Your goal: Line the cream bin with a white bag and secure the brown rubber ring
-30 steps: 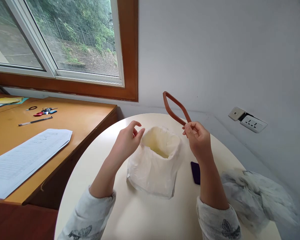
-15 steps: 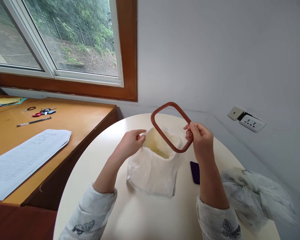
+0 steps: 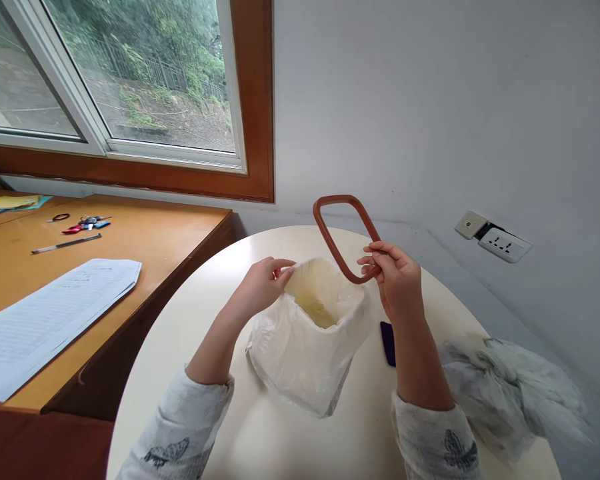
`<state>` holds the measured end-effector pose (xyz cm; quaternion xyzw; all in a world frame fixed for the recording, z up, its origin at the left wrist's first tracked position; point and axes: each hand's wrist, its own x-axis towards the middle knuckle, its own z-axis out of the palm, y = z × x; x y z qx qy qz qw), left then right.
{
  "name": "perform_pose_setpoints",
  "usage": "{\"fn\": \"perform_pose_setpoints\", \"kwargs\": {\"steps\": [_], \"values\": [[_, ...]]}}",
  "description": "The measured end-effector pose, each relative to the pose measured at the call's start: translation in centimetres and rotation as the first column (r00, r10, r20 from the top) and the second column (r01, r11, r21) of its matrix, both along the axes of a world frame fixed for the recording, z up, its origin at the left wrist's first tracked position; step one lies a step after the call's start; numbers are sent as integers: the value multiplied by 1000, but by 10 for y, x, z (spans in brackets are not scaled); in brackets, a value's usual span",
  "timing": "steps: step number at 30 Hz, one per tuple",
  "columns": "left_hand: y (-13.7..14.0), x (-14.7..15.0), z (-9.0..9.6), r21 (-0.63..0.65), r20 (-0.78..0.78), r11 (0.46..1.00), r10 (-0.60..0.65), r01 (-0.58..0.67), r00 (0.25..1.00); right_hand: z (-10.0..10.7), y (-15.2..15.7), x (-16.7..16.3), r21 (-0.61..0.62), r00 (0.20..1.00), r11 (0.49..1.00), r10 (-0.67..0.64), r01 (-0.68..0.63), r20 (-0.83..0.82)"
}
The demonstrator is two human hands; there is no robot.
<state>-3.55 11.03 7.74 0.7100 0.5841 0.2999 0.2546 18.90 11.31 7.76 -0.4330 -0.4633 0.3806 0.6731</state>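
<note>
A white plastic bag (image 3: 300, 357) lines a small bin on the round table, folded over its rim and hanging loose down the outside. The bin itself is hidden beneath it; its pale yellowish inside shows at the mouth. My left hand (image 3: 261, 287) pinches the bag at the left edge of that mouth. Held up by my right hand (image 3: 399, 275) is a reddish-brown bin ring (image 3: 337, 256), a rounded rectangular frame. Thumb and fingers grip its lower right corner, and the ring hangs tilted above the bin's far right edge.
A dark flat object (image 3: 388, 343) lies by my right forearm. Knotted translucent plastic bags (image 3: 510, 387) sit at the table's right edge. On the wooden desk (image 3: 180, 227) to the left are papers (image 3: 65, 320), a pen (image 3: 67, 244) and keys (image 3: 91, 222). Wall sockets (image 3: 505, 244) are at the right.
The ring has risen slightly and moved right, turning more edge-on, with my right hand's fingers loosened around it. The bagged bin has turned and its mouth tips more toward me.
</note>
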Motion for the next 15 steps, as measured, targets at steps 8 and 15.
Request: {"fn": "perform_pose_setpoints", "kwargs": {"steps": [8, 15], "values": [[0, 0, -1, 79, -9, 996, -39, 40, 999, -7, 2, -12, -43, 991, 990, 135, -135, -3], [0, 1, -1, 24, 35, 999, -48, 47, 998, -8, 0, -16, -114, 976, 978, 189, -177, 107]]}}
